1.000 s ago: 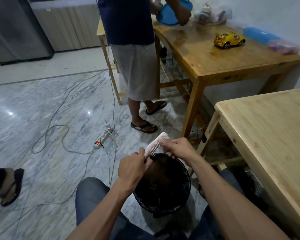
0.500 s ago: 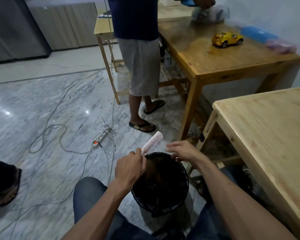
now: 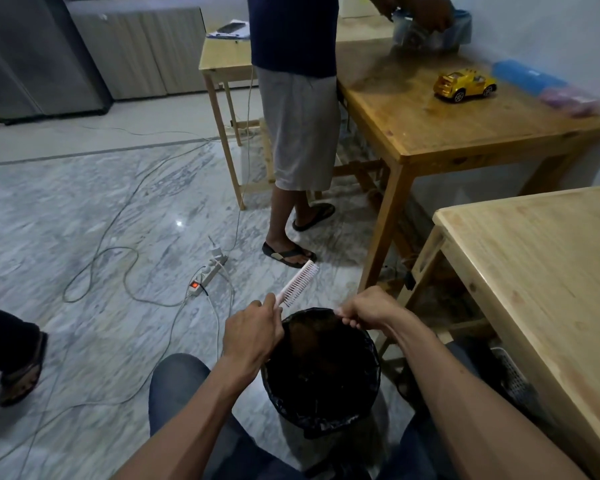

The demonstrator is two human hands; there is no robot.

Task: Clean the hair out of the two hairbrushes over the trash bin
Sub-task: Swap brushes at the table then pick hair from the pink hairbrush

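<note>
A pink hairbrush points up and away from me, its bristles facing right. My left hand is shut on its handle, at the left rim of the trash bin, which has a black liner and stands between my knees. My right hand hovers over the bin's far rim with its fingers curled and pinched; whether hair is between them is too small to tell. Only one brush is in sight.
A person in grey shorts and sandals stands at a wooden table holding a yellow toy car. A second pale table is at my right. A power strip and cables lie on the marble floor. Another person's foot is at left.
My right hand has come off the brush's bristles and dropped to the bin's far rim, its fingers curling shut. The brush has stayed up in my left hand.
</note>
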